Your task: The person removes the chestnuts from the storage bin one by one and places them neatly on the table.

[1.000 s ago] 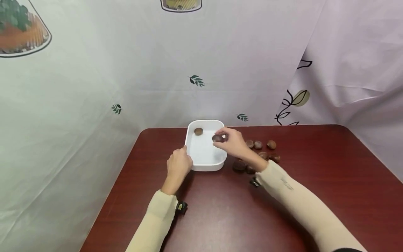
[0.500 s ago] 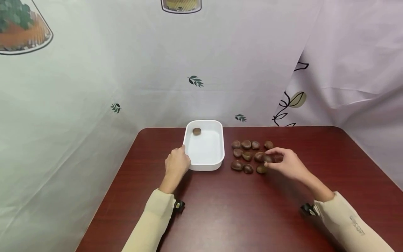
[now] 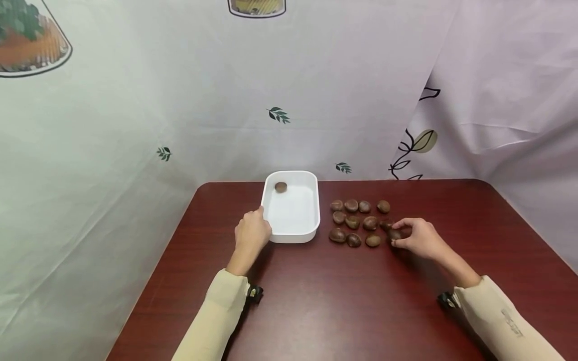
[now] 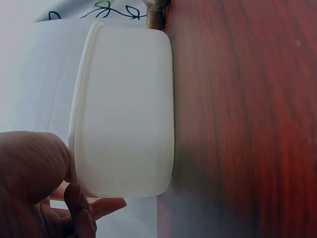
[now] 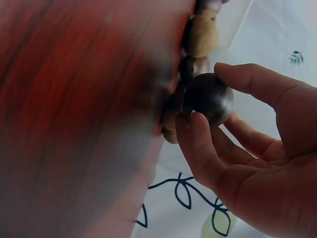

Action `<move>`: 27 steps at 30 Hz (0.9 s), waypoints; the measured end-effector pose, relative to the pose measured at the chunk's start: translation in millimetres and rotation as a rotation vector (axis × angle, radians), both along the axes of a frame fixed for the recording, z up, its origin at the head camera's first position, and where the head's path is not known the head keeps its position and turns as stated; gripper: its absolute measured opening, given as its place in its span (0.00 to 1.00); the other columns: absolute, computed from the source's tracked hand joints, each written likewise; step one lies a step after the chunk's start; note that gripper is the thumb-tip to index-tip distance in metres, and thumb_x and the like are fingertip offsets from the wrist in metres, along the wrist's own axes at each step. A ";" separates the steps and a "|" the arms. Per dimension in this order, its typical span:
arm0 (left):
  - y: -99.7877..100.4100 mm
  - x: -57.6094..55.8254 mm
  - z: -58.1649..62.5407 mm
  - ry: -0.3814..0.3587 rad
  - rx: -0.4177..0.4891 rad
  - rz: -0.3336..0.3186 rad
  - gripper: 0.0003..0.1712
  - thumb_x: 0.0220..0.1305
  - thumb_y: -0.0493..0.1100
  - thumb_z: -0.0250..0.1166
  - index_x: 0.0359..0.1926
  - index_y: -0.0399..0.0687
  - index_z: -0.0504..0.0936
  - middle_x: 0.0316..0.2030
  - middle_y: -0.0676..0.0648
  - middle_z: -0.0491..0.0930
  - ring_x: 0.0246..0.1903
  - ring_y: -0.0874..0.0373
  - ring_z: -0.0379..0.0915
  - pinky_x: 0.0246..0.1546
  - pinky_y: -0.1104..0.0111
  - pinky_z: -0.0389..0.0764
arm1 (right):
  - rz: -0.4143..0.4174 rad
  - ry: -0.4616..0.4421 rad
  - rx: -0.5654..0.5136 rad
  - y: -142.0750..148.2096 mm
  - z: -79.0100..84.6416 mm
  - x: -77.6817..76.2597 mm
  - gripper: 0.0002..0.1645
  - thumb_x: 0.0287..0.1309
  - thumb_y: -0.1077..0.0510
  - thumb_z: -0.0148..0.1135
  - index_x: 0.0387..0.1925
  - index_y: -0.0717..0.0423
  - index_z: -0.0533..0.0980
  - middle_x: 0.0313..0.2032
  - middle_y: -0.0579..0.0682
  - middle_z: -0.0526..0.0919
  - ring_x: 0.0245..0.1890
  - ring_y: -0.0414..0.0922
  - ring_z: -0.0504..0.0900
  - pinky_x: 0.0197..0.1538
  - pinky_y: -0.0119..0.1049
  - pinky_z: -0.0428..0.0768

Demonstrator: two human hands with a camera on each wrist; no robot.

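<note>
A white tray (image 3: 292,236) stands at the back of the table with one chestnut (image 3: 281,187) in its far left corner. My left hand (image 3: 253,229) grips the tray's near left rim; in the left wrist view the thumb side lies against the outer wall. Right of the tray, chestnuts (image 3: 352,222) lie in rough rows. At their right end my right hand (image 3: 420,239) pinches a chestnut (image 5: 208,99) between thumb and fingers, close to the tabletop. Another chestnut (image 3: 385,225) lies just beyond the fingertips, partly hidden by them.
The dark red table (image 3: 311,301) meets a pale patterned cloth (image 3: 217,145) hung behind and at the sides. Dark wrist cameras (image 3: 255,294) sit under both cream sleeves (image 3: 226,296). A narrow strip of table separates the tray from the chestnuts.
My right hand has carried a chestnut from above the tray rightward to the rows, then shifted slightly further right and nearer to me. The left hand stays on the tray's rim.
</note>
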State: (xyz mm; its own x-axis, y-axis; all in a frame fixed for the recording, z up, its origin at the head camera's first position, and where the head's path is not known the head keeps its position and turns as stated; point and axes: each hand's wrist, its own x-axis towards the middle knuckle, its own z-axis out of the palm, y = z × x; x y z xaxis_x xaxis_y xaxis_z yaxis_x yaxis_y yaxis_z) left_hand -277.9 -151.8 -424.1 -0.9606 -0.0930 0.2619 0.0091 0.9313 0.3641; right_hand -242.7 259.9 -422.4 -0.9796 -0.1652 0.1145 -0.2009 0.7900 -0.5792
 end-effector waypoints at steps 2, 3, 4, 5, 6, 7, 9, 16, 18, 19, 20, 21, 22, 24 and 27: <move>-0.4 0.3 0.0 -0.005 0.002 -0.001 0.26 0.61 0.36 0.53 0.61 0.41 0.79 0.42 0.35 0.83 0.39 0.35 0.82 0.35 0.44 0.80 | -0.005 -0.005 0.009 0.7 -4.0 -2.9 0.20 0.47 0.60 0.75 0.43 0.62 0.81 0.41 0.59 0.86 0.42 0.55 0.83 0.37 0.42 0.78; -0.4 0.3 0.2 -0.006 0.003 -0.002 0.26 0.61 0.36 0.53 0.61 0.41 0.79 0.42 0.35 0.83 0.39 0.35 0.82 0.35 0.44 0.80 | -0.008 -0.011 0.012 0.8 -5.5 -4.0 0.20 0.46 0.60 0.75 0.43 0.62 0.81 0.40 0.59 0.86 0.42 0.54 0.83 0.37 0.42 0.77; -0.4 0.4 0.3 -0.005 0.004 -0.005 0.26 0.61 0.36 0.53 0.60 0.41 0.79 0.42 0.34 0.83 0.39 0.35 0.82 0.35 0.44 0.80 | -0.011 -0.015 0.017 0.7 -6.9 -4.9 0.20 0.46 0.60 0.76 0.43 0.62 0.81 0.40 0.58 0.86 0.41 0.54 0.83 0.36 0.41 0.77; -0.3 0.5 0.4 -0.004 0.004 -0.007 0.25 0.61 0.36 0.53 0.60 0.41 0.79 0.41 0.34 0.83 0.39 0.35 0.82 0.35 0.44 0.80 | -0.013 -0.020 0.023 0.6 -8.0 -5.7 0.20 0.46 0.59 0.76 0.42 0.62 0.81 0.39 0.58 0.86 0.40 0.53 0.83 0.36 0.41 0.77; -0.2 0.6 0.4 -0.002 0.003 -0.009 0.25 0.61 0.36 0.53 0.60 0.41 0.79 0.41 0.35 0.83 0.38 0.35 0.82 0.34 0.44 0.80 | -0.015 -0.025 0.029 0.2 -8.6 -6.1 0.21 0.45 0.59 0.76 0.42 0.62 0.81 0.39 0.58 0.86 0.39 0.52 0.83 0.36 0.41 0.77; -0.1 0.6 0.5 0.002 0.003 -0.011 0.25 0.61 0.36 0.53 0.59 0.40 0.79 0.40 0.34 0.83 0.38 0.35 0.82 0.34 0.44 0.80 | -0.015 -0.028 0.035 -0.3 -8.9 -6.4 0.21 0.45 0.59 0.77 0.42 0.62 0.81 0.39 0.58 0.86 0.38 0.52 0.82 0.35 0.41 0.76; 0.0 0.7 0.4 0.007 0.003 -0.011 0.25 0.61 0.35 0.53 0.59 0.40 0.80 0.40 0.35 0.83 0.38 0.35 0.82 0.34 0.44 0.80 | -0.013 -0.025 0.052 -1.9 -8.6 -6.6 0.21 0.44 0.59 0.77 0.41 0.62 0.81 0.38 0.57 0.86 0.37 0.52 0.81 0.36 0.41 0.76; -0.8 1.1 0.7 0.010 0.009 -0.001 0.25 0.61 0.35 0.53 0.60 0.41 0.79 0.41 0.34 0.83 0.38 0.35 0.82 0.34 0.44 0.80 | -0.010 -0.025 0.075 -7.8 -5.3 -7.6 0.22 0.42 0.60 0.79 0.40 0.64 0.81 0.36 0.57 0.86 0.35 0.51 0.79 0.35 0.41 0.75; -0.8 1.3 0.7 0.004 0.010 0.001 0.26 0.61 0.35 0.53 0.60 0.41 0.79 0.41 0.34 0.83 0.38 0.35 0.82 0.34 0.44 0.80 | -0.012 -0.028 0.077 -8.4 -5.2 -7.8 0.22 0.41 0.60 0.79 0.40 0.64 0.81 0.35 0.57 0.86 0.34 0.51 0.80 0.34 0.41 0.75; -0.8 1.3 0.6 0.002 0.010 0.002 0.26 0.61 0.35 0.53 0.60 0.41 0.79 0.41 0.35 0.83 0.38 0.35 0.82 0.34 0.44 0.80 | -0.014 -0.029 0.081 -8.4 -5.4 -7.9 0.22 0.41 0.60 0.79 0.40 0.64 0.81 0.35 0.57 0.86 0.34 0.51 0.80 0.34 0.41 0.75; -0.7 1.3 0.6 -0.001 0.010 0.002 0.26 0.61 0.35 0.53 0.61 0.41 0.79 0.41 0.35 0.83 0.38 0.35 0.82 0.34 0.44 0.80 | -0.017 -0.028 0.085 -8.4 -5.2 -7.8 0.22 0.41 0.59 0.78 0.40 0.64 0.81 0.35 0.57 0.86 0.34 0.51 0.80 0.35 0.41 0.75; -0.6 1.2 0.6 -0.003 0.007 0.002 0.26 0.62 0.35 0.53 0.61 0.41 0.79 0.42 0.35 0.83 0.38 0.35 0.82 0.34 0.44 0.80 | -0.018 -0.029 0.088 -8.3 -4.6 -7.6 0.23 0.42 0.59 0.78 0.40 0.64 0.81 0.35 0.57 0.86 0.34 0.51 0.80 0.35 0.41 0.75; -0.6 1.1 0.6 -0.004 0.007 0.002 0.26 0.62 0.35 0.53 0.61 0.41 0.79 0.42 0.35 0.83 0.38 0.36 0.82 0.34 0.45 0.80 | -0.020 -0.031 0.093 -8.1 -3.7 -7.4 0.23 0.42 0.59 0.78 0.41 0.64 0.81 0.36 0.57 0.86 0.34 0.51 0.80 0.35 0.42 0.75; -0.2 0.8 0.9 -0.006 0.009 0.002 0.26 0.62 0.35 0.53 0.61 0.41 0.79 0.42 0.35 0.83 0.38 0.36 0.82 0.34 0.45 0.80 | -0.024 -0.028 0.102 -8.1 0.2 -6.6 0.23 0.44 0.58 0.77 0.42 0.64 0.81 0.36 0.58 0.86 0.34 0.50 0.81 0.35 0.42 0.76; 0.5 0.5 1.7 -0.008 0.010 0.001 0.26 0.61 0.35 0.52 0.61 0.42 0.79 0.42 0.35 0.83 0.39 0.36 0.82 0.35 0.44 0.80 | -0.034 -0.007 0.105 -11.0 11.6 -5.5 0.24 0.46 0.56 0.76 0.44 0.65 0.80 0.37 0.58 0.86 0.33 0.50 0.81 0.33 0.42 0.76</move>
State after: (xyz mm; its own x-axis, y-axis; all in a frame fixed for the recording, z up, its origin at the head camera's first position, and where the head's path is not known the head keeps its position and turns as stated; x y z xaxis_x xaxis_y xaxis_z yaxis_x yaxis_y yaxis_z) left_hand -277.4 -151.3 -422.4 -0.9627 -0.0968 0.2527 0.0048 0.9276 0.3735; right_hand -248.1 248.9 -410.7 -0.9855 -0.1426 0.0915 -0.1693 0.8529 -0.4939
